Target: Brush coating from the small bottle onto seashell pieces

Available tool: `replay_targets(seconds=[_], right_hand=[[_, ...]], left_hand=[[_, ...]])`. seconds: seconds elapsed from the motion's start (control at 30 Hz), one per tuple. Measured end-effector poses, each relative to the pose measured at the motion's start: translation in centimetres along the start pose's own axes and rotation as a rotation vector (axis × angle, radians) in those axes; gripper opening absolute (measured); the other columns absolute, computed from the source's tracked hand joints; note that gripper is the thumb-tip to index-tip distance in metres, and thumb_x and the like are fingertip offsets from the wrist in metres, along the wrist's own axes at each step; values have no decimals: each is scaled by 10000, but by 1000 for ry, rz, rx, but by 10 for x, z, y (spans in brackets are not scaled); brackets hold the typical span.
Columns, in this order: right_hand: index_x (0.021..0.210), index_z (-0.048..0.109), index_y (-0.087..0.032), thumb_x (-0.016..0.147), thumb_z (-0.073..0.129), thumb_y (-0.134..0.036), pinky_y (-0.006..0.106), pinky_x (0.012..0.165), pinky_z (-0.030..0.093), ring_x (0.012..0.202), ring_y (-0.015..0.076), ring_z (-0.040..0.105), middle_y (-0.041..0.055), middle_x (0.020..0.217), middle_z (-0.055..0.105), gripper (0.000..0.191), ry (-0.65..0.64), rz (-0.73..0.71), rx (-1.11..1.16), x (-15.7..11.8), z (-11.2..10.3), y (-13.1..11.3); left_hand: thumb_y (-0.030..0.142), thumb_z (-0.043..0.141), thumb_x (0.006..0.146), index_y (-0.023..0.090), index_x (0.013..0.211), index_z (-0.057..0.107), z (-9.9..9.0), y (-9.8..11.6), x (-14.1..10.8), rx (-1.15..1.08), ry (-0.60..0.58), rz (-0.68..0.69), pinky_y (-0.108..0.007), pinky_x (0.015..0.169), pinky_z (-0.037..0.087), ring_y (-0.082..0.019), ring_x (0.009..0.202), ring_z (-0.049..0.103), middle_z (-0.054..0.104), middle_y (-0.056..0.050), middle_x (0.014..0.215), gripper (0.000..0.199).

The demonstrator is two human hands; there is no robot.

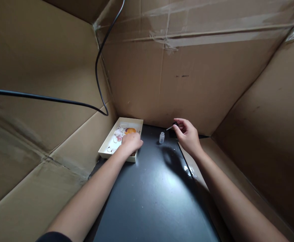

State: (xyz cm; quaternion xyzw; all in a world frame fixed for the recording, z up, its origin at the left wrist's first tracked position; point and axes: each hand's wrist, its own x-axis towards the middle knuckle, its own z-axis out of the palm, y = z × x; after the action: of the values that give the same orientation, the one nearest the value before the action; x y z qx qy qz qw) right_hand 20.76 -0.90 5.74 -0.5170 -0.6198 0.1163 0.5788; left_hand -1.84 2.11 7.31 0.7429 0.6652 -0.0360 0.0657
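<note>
The right hand (187, 134) pinches the dropper (169, 128) by its black top, probably to keep the stem clear, near the bottle (161, 138) standing on the table (147, 191). The left hand (132, 142) hides its grip over the box (105, 155) of shells (115, 138); I can't tell.

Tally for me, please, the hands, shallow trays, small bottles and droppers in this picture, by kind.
Hands: 2 (left hand, right hand)
Shallow tray: 1
Small bottle: 1
Dropper: 1
Total: 5
</note>
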Motion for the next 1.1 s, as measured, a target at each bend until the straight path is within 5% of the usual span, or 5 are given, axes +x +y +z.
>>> replay_targets(seconds=[0.27,0.43,0.57,0.73,1.1], right_hand=[[1033,617,-197,868,561,-373,303,628,486,680,148,553,65,932,599,247,-25,-57,-54,-4,5,-4],[1046,639,-181,882,547,-347,304,655,480,715,156,558,63,918,602,250,18,-100,-73,-3,-4,-11],[997,653,-182,894,537,-389,307,663,474,727,164,569,67,909,630,259,16,-33,-53,-20,-9,-5],[957,624,-191,884,547,-460,296,630,459,669,157,556,37,799,630,289,-66,119,31,-61,-1,12],[1023,559,-211,902,522,-373,266,553,420,583,133,487,-12,715,516,205,-61,101,46,-86,3,15]], left_hand=[[402,396,890,179,1017,594,-6,31,-35,-137,221,111,-334,804,470,-244,924,632,675,-109,1008,324],[292,368,889,210,929,524,33,57,-40,-551,114,304,-287,831,446,-175,909,580,598,-49,1005,180],[142,383,849,175,842,484,64,66,-26,-823,89,245,-246,902,412,-142,968,531,562,-48,980,107],[159,469,833,176,862,472,79,65,-21,-1053,65,333,-203,748,410,-104,766,486,510,25,793,35],[231,513,821,194,939,453,87,61,-27,-998,166,436,-204,664,372,-91,680,460,496,38,771,137]])
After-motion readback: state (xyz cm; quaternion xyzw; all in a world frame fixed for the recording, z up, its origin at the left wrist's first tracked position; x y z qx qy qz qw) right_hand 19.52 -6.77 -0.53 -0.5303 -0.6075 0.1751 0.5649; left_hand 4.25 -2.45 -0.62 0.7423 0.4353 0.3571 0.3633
